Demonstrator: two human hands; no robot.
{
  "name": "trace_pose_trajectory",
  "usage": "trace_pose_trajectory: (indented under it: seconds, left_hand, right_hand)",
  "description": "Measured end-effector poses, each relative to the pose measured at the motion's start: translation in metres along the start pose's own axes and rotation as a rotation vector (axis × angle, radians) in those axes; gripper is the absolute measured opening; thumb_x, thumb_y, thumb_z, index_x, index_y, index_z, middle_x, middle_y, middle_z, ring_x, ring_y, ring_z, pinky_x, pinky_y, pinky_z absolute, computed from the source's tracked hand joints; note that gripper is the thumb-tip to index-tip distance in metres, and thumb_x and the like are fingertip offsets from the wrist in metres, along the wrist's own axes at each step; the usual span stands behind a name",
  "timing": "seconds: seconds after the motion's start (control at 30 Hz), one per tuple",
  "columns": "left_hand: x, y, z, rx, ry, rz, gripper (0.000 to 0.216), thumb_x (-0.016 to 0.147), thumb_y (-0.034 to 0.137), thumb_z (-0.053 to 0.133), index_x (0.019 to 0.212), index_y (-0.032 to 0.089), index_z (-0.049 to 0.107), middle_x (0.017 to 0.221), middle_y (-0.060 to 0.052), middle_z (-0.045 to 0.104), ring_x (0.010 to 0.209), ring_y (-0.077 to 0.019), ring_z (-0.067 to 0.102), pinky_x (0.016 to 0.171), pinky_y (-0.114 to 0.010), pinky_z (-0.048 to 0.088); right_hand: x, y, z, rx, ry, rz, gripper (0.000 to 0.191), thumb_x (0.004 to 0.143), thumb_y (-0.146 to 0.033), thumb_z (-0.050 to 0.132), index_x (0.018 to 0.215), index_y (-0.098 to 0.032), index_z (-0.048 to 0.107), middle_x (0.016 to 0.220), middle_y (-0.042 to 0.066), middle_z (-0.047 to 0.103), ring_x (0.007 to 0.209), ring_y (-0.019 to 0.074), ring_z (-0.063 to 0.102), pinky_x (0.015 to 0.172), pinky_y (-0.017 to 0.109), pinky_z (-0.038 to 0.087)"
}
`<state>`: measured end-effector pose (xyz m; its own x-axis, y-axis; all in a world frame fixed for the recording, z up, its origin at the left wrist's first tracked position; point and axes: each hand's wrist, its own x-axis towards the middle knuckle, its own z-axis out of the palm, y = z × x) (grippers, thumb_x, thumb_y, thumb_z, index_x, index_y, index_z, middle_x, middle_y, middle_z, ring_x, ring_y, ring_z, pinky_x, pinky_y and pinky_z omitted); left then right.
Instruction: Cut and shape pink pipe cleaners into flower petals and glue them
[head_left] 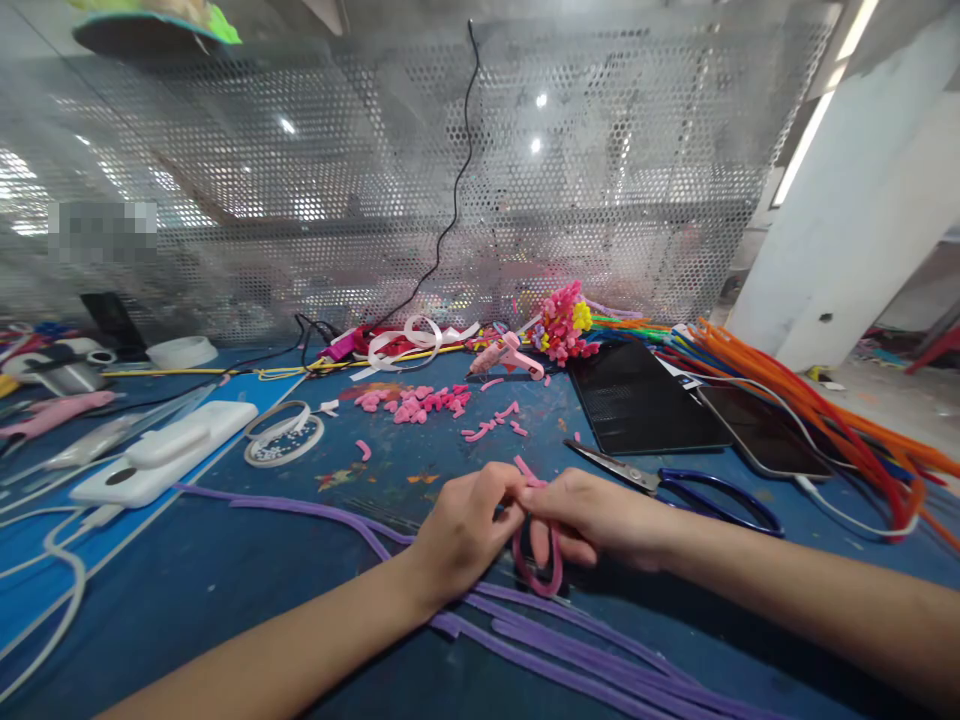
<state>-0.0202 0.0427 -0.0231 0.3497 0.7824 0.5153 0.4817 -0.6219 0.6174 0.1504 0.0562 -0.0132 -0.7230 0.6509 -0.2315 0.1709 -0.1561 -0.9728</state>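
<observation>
My left hand (465, 530) and my right hand (592, 515) meet at the middle of the blue table (225, 580), both pinched on a pink pipe cleaner (541, 570) bent into a loop that hangs below my fingers. Its short ends stick up between my fingertips. Several purple pipe cleaners (570, 650) lie under my wrists and run off to the lower right and to the left.
Scissors (675, 485) lie just right of my hands. Beyond are a black tablet (637, 405), a phone (757, 435), a pink glue gun (510, 358), cut pink pieces (420, 402), a tape ring (283, 440), a white power bank (165, 452) and orange pipe cleaners (817, 410).
</observation>
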Motion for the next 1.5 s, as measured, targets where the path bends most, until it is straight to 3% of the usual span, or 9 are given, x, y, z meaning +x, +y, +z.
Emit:
trace_pose_trajectory:
  seconds: [0.13, 0.23, 0.37, 0.57, 0.73, 0.87, 1.07, 1.37, 1.5]
  left_hand:
    - [0.004, 0.004, 0.002, -0.26, -0.011, -0.215, 0.015, 0.077, 0.02, 0.054, 0.08, 0.023, 0.039, 0.074, 0.002, 0.063, 0.068, -0.0136, 0.063, 0.064, -0.024, 0.046]
    - [0.012, 0.007, 0.004, -0.594, -0.022, -0.384, 0.025, 0.077, 0.019, 0.055, 0.078, 0.023, 0.029, 0.066, 0.005, 0.062, 0.062, -0.0119, 0.062, 0.061, -0.024, 0.047]
    - [0.017, 0.007, 0.005, -0.834, -0.074, -0.473, 0.034, 0.074, 0.015, 0.059, 0.077, 0.023, 0.026, 0.059, 0.007, 0.061, 0.054, -0.0102, 0.06, 0.057, -0.022, 0.046]
    - [0.014, 0.006, 0.007, -0.933, -0.172, -0.544, 0.04, 0.069, 0.017, 0.066, 0.078, 0.022, 0.027, 0.066, 0.004, 0.066, 0.049, -0.0096, 0.059, 0.048, -0.019, 0.046]
    - [0.013, 0.008, 0.007, -0.931, -0.221, -0.522, 0.039, 0.071, 0.02, 0.065, 0.076, 0.022, 0.026, 0.067, 0.002, 0.067, 0.05, -0.0103, 0.06, 0.048, -0.02, 0.047]
    - [0.012, 0.009, 0.008, -0.895, -0.249, -0.524, 0.037, 0.073, 0.021, 0.063, 0.076, 0.022, 0.026, 0.067, 0.001, 0.066, 0.049, -0.0105, 0.06, 0.046, -0.019, 0.046]
    - [0.012, 0.007, 0.011, -0.838, -0.254, -0.534, 0.034, 0.075, 0.021, 0.061, 0.077, 0.022, 0.027, 0.062, 0.004, 0.064, 0.047, -0.0087, 0.058, 0.047, -0.02, 0.048]
    - [0.015, 0.005, 0.007, -0.725, -0.204, -0.516, 0.034, 0.075, 0.018, 0.059, 0.076, 0.022, 0.025, 0.066, 0.004, 0.064, 0.051, -0.0085, 0.058, 0.049, -0.02, 0.047]
    - [0.01, 0.003, 0.008, -0.581, -0.186, -0.495, 0.03, 0.075, 0.017, 0.057, 0.077, 0.022, 0.027, 0.07, 0.003, 0.064, 0.054, -0.0087, 0.058, 0.053, -0.022, 0.048]
  right_hand:
    - [0.004, -0.005, -0.021, -0.224, 0.169, 0.032, 0.062, 0.082, -0.061, 0.031, 0.063, -0.01, 0.061, 0.035, -0.003, 0.045, 0.029, 0.0052, 0.033, 0.033, 0.018, 0.025]
    - [0.003, -0.013, -0.037, -0.573, 0.371, -0.244, 0.048, 0.086, -0.051, 0.034, 0.082, -0.012, 0.062, 0.054, 0.001, 0.057, 0.041, 0.0079, 0.046, 0.043, 0.02, 0.037]
    - [-0.002, -0.017, -0.043, -1.041, 0.205, -0.686, 0.023, 0.089, -0.026, 0.04, 0.103, -0.017, 0.057, 0.099, 0.007, 0.059, 0.086, 0.0133, 0.054, 0.074, 0.024, 0.041]
    - [-0.002, -0.009, -0.041, -1.573, 0.197, -0.878, 0.023, 0.089, -0.017, 0.033, 0.09, -0.014, 0.056, 0.076, 0.005, 0.057, 0.071, 0.0141, 0.048, 0.064, 0.025, 0.036]
    - [-0.001, -0.008, -0.055, -1.869, 0.423, -0.828, 0.018, 0.086, -0.019, 0.038, 0.076, -0.017, 0.053, 0.068, 0.001, 0.052, 0.061, 0.0132, 0.043, 0.053, 0.026, 0.029]
    - [-0.009, -0.018, -0.09, -1.98, 0.747, -0.732, 0.02, 0.087, -0.019, 0.036, 0.079, -0.017, 0.054, 0.072, 0.003, 0.052, 0.064, 0.0137, 0.044, 0.055, 0.025, 0.029]
    - [-0.025, -0.028, -0.133, -2.074, 1.078, -0.6, 0.023, 0.089, -0.017, 0.033, 0.08, -0.016, 0.054, 0.074, 0.004, 0.052, 0.065, 0.0143, 0.044, 0.055, 0.025, 0.028]
    - [-0.028, -0.025, -0.146, -2.105, 1.122, -0.414, 0.025, 0.088, -0.019, 0.033, 0.081, -0.017, 0.057, 0.073, 0.005, 0.054, 0.065, 0.0163, 0.047, 0.052, 0.027, 0.026]
    - [-0.022, -0.028, -0.133, -1.921, 1.042, -0.397, 0.02, 0.08, -0.015, 0.042, 0.088, -0.013, 0.06, 0.089, 0.011, 0.058, 0.084, 0.022, 0.051, 0.066, 0.03, 0.036]
